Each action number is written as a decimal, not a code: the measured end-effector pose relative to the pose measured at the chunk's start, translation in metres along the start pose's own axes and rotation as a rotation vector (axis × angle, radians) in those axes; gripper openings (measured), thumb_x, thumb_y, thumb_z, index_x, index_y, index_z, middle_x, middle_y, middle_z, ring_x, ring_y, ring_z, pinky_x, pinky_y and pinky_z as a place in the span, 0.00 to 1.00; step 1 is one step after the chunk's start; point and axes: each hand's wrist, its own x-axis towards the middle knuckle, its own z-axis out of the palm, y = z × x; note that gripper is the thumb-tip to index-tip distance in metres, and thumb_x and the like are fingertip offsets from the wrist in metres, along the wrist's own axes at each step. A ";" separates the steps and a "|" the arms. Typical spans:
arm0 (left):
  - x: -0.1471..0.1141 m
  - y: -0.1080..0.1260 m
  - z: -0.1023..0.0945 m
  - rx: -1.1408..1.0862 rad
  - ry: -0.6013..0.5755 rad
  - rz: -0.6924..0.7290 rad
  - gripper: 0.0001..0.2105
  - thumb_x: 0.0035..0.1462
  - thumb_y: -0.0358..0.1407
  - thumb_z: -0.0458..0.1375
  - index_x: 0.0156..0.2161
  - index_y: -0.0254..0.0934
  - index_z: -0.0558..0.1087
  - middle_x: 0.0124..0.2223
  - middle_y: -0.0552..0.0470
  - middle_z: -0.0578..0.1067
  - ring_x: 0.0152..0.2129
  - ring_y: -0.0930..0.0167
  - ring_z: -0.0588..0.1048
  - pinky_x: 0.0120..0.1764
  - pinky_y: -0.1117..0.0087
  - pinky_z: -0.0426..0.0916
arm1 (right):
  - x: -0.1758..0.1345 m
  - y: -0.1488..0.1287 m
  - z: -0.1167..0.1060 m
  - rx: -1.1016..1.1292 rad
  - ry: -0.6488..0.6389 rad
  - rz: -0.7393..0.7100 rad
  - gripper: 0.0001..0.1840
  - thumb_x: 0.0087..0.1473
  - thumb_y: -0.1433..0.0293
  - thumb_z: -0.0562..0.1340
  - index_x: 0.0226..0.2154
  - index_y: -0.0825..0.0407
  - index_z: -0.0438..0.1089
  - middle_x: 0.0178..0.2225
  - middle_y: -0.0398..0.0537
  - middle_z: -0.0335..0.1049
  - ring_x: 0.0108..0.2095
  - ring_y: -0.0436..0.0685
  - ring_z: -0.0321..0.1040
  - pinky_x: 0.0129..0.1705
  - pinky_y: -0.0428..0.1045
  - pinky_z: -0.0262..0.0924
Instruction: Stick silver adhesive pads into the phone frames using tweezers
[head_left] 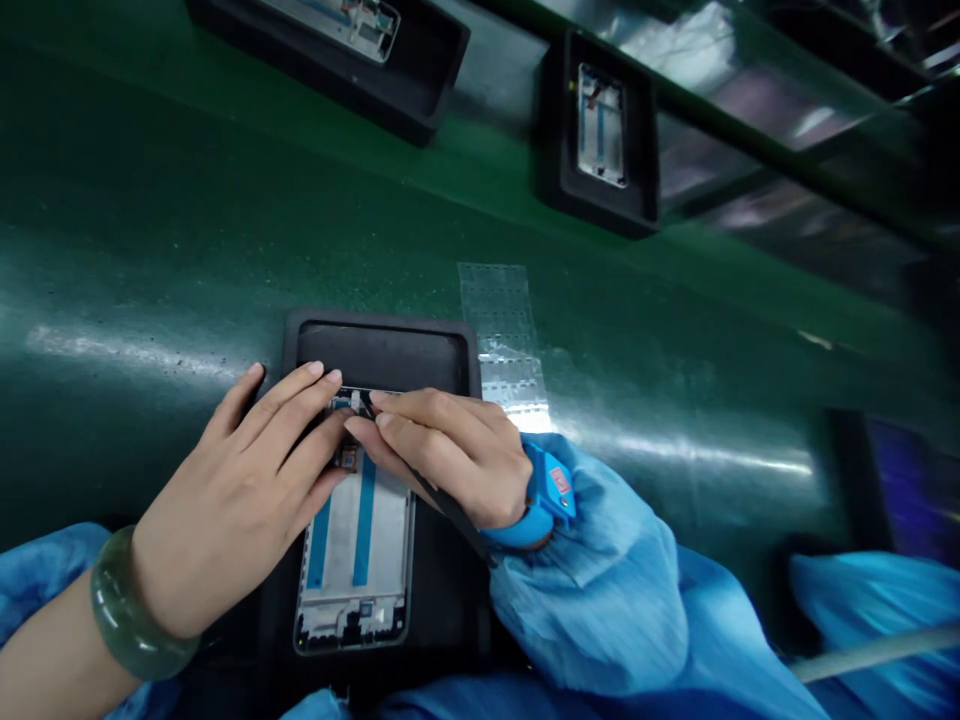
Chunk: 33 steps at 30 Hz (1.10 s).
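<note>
A phone mid-frame with blue adhesive strips lies in a black foam tray in front of me. My left hand rests over its upper left side, fingers spread. Its index finger and thumb are close to a small copper-coloured flex part on the frame. In my right hand are slim black tweezers, their shaft running back under the palm. The tips reach the frame's top edge, where my fingers partly hide them. Whether the tips grip anything, I cannot tell.
A clear plastic sheet with rows of small marks lies beyond the tray on the green bench. Two more black trays holding phone frames stand farther back. At right are a dark object with a purple face and a blue sleeve.
</note>
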 end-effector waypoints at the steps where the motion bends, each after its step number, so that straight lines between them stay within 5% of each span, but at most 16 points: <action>1: 0.000 0.000 0.000 0.001 -0.005 0.000 0.15 0.62 0.37 0.47 0.50 0.32 0.68 0.58 0.43 0.64 0.58 0.58 0.59 0.58 0.48 0.55 | 0.000 0.000 0.000 0.013 -0.004 0.006 0.06 0.52 0.73 0.64 0.29 0.52 0.64 0.28 0.45 0.73 0.29 0.49 0.73 0.32 0.42 0.72; 13: 0.000 0.000 0.000 -0.002 -0.015 -0.007 0.16 0.62 0.36 0.47 0.51 0.32 0.67 0.59 0.42 0.64 0.59 0.59 0.58 0.58 0.48 0.54 | 0.002 0.006 -0.001 0.126 0.025 0.009 0.09 0.49 0.75 0.65 0.28 0.53 0.63 0.27 0.48 0.74 0.28 0.50 0.73 0.29 0.43 0.72; 24: 0.001 0.000 0.000 -0.008 -0.028 -0.026 0.19 0.62 0.36 0.47 0.56 0.33 0.63 0.59 0.43 0.63 0.59 0.61 0.57 0.59 0.49 0.53 | 0.005 0.004 -0.001 0.291 0.044 0.320 0.09 0.49 0.73 0.65 0.25 0.51 0.63 0.26 0.41 0.74 0.28 0.48 0.73 0.28 0.40 0.69; 33: 0.000 -0.002 0.000 0.004 -0.032 -0.014 0.20 0.62 0.36 0.46 0.58 0.34 0.62 0.58 0.43 0.64 0.57 0.60 0.59 0.58 0.48 0.53 | 0.004 0.006 0.003 0.379 0.098 0.398 0.07 0.48 0.74 0.65 0.25 0.51 0.65 0.24 0.42 0.72 0.25 0.49 0.71 0.26 0.44 0.66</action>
